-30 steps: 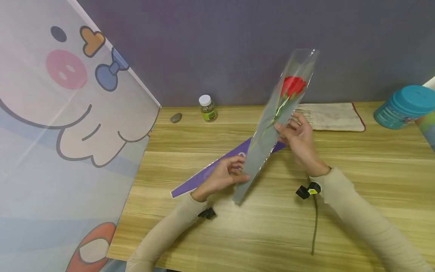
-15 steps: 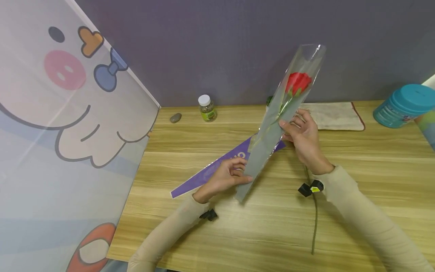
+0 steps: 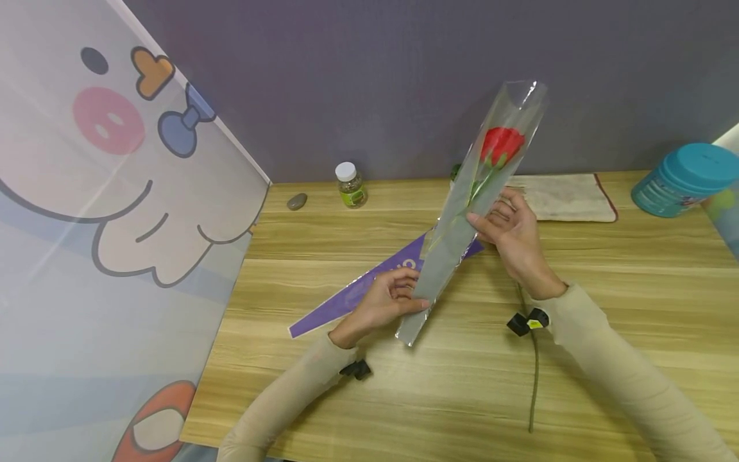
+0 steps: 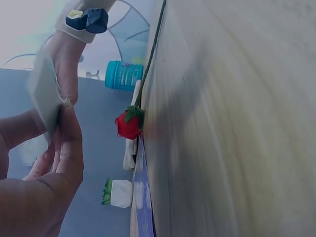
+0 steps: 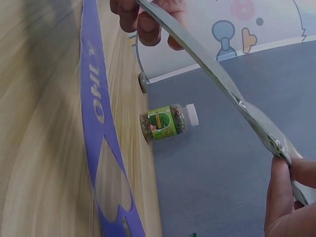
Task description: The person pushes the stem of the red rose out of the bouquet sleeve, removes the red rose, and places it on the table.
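Observation:
A red rose (image 3: 502, 146) stands inside a clear-and-grey flower sleeve (image 3: 441, 263), held tilted above the table with its bloom up and to the right. My left hand (image 3: 385, 298) pinches the sleeve near its narrow lower end, thumb in front. Higher up, just below the bloom, my right hand (image 3: 516, 244) grips the sleeve's right edge between thumb and fingers. Beneath lies a flat purple sleeve (image 5: 96, 98) with lettering and a heart-shaped window. A second rose (image 4: 129, 123) lies on the table; in the head view my right hand hides its bloom and only the stem (image 3: 534, 378) shows.
At the back of the wooden table are a grey pebble (image 3: 297, 201), a white-capped jar (image 3: 351, 186), a pale knitted glove (image 3: 568, 197) and a teal tub (image 3: 684, 179). A small plant in a white pot (image 4: 121, 192) is mostly hidden behind the sleeve.
The wrapped rose shifted slightly right and up with my right hand, then came back a little down and left. Both hands keep their hold.

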{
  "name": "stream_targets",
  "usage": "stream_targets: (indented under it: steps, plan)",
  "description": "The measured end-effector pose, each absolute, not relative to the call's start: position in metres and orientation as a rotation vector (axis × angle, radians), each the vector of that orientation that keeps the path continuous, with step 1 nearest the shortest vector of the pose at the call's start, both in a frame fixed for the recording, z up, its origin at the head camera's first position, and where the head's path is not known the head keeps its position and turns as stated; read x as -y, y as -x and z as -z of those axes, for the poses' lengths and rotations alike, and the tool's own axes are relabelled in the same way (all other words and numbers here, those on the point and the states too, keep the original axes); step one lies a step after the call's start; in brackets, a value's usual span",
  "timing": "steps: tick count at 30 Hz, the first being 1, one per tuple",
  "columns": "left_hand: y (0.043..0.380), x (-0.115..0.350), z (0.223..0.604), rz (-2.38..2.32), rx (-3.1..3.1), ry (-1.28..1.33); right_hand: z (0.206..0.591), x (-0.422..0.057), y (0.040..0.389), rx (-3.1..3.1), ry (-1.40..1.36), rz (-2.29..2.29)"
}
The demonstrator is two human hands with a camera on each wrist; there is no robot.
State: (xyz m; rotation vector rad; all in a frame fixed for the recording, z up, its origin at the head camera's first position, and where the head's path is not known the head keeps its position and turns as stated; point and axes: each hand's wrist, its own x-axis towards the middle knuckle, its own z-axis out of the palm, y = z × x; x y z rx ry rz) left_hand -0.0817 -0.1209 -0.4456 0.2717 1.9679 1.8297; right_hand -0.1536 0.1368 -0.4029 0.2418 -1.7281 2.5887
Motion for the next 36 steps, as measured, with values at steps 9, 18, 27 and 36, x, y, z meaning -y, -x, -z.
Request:
stream_targets:
  steps: [9,18,27,36]
  plan:
    - [0.081,0.118,0.449,-1.882,-1.965,-0.253,0.407,-0.136,0.154,1.691,-0.298,-2.599]
    - [0.078,0.119,0.449,-1.915,-1.969,-0.185,0.414,-0.135,0.152,1.767,-0.275,-2.584]
    - [0.078,0.118,0.452,-1.939,-1.957,-0.202,0.421,-0.131,0.154,1.784,-0.338,-2.531]
    - [0.081,0.119,0.454,-1.932,-1.932,-0.161,0.426,-0.130,0.155,1.853,-0.351,-2.457]
